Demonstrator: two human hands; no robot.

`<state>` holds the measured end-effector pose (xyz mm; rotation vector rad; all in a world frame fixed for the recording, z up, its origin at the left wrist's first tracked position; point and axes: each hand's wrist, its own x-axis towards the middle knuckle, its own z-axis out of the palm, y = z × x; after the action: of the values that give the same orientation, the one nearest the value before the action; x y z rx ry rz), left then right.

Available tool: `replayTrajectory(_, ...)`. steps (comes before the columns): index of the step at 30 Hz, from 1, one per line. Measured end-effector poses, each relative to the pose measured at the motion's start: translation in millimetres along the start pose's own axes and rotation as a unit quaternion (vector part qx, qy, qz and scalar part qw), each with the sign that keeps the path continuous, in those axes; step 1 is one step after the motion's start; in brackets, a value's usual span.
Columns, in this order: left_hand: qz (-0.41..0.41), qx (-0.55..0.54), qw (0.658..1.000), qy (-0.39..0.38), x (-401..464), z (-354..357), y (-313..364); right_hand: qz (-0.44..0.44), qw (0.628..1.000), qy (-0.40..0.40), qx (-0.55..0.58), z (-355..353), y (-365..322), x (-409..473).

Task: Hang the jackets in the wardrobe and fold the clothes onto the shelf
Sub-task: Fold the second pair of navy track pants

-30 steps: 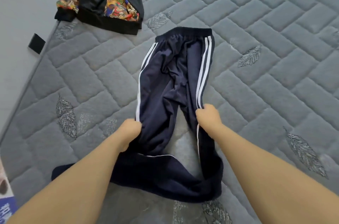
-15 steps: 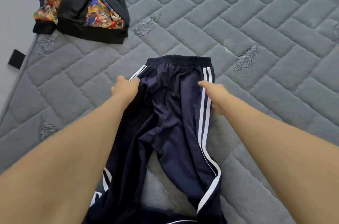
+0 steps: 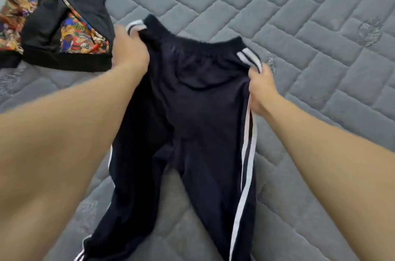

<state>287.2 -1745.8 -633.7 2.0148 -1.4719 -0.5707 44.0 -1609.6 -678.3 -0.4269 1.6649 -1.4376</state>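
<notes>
- Head view, trousers: your left hand (image 3: 130, 51) grips the waistband corner of the navy track trousers (image 3: 192, 115) by the white side stripe, fingers curled round the cloth; your right hand (image 3: 259, 87) pinches the opposite side seam just under the waistband.
- The trousers lie lengthwise on the mattress (image 3: 310, 32), waistband away from you and lifted a little, legs trailing toward you and out of the frame at the bottom.
- To do this step well, I would judge it best to pull both corners apart evenly so the waistband goes taut and flat, then lay it down before bringing one leg over the other; keep the stripes lined up as a guide.
- Watch the crotch area, where the cloth bunches in soft folds; smooth it or the fold will likely come out lumpy.
- The patterned jacket (image 3: 64, 25), black with a bright printed lining, lies crumpled at the far left, just beside your left hand; keep the trousers off it.
- Surface: grey quilted mattress with a brick-like stitch and faint leaf prints. Neither wardrobe nor shelf shows here.
</notes>
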Motion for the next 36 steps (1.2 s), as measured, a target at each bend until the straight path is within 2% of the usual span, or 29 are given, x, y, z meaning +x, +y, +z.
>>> replayTrajectory(2,0.021,0.064,0.998,0.012,21,11,30,-0.018,1.000,0.016,0.014,-1,-26,29)
replayTrajectory(4,0.060,0.172,0.983,0.001,12,26,30,-0.040,0.992,0.038,-0.111,1,-31,34)
replayTrajectory(6,0.144,0.257,0.955,-0.036,-25,42,-2,-0.071,0.962,0.051,-0.258,2,-12,20)
replayTrajectory(8,0.192,0.319,0.919,-0.127,-84,52,-53,-0.060,0.932,0.023,-0.357,-2,24,-10)
replayTrajectory(10,0.156,0.347,0.898,-0.221,-156,54,-112,-0.040,0.881,-0.013,-0.471,-12,61,-43)
replayTrajectory(12,0.124,0.347,0.898,-0.238,-219,46,-151,-0.042,0.836,-0.021,-0.547,-20,85,-66)
replayTrajectory(16,0.132,0.343,0.899,-0.238,-262,32,-167,-0.072,0.811,-0.042,-0.579,-38,94,-81)
replayTrajectory(18,0.140,0.356,0.884,-0.267,-265,25,-169,-0.120,0.745,-0.055,-0.654,-56,93,-87)
replayTrajectory(21,0.191,0.373,0.846,-0.330,-285,7,-178,-0.163,0.603,-0.109,-0.773,-87,96,-105)
replayTrajectory(23,0.213,0.362,0.832,-0.361,-309,-8,-181,-0.191,0.525,-0.163,-0.813,-101,99,-121)
replayTrajectory(26,0.222,0.322,0.843,-0.369,-347,-33,-180,-0.312,0.455,-0.232,-0.801,-117,95,-139)
replayTrajectory(27,0.227,0.303,0.848,-0.372,-359,-40,-181,-0.337,0.421,-0.278,-0.795,-121,92,-144)
replayTrajectory(29,0.230,0.274,0.850,-0.386,-380,-55,-185,-0.322,0.349,-0.390,-0.789,-125,86,-158)
replayTrajectory(30,0.222,0.267,0.851,-0.395,-387,-61,-187,-0.296,0.331,-0.436,-0.783,-126,83,-165)
replayTrajectory(31,0.202,0.265,0.848,-0.413,-393,-66,-189,-0.271,0.329,-0.470,-0.773,-127,80,-173)
replayTrajectory(33,0.116,0.259,0.833,-0.474,-401,-79,-191,-0.226,0.355,-0.509,-0.751,-129,77,-186)
replayTrajectory(35,0.013,0.251,0.799,-0.547,-408,-93,-192,-0.191,0.379,-0.519,-0.742,-128,77,-201)
replayTrajectory(36,0.010,0.279,0.776,-0.566,-412,-99,-194,-0.184,0.380,-0.520,-0.743,-128,77,-208)
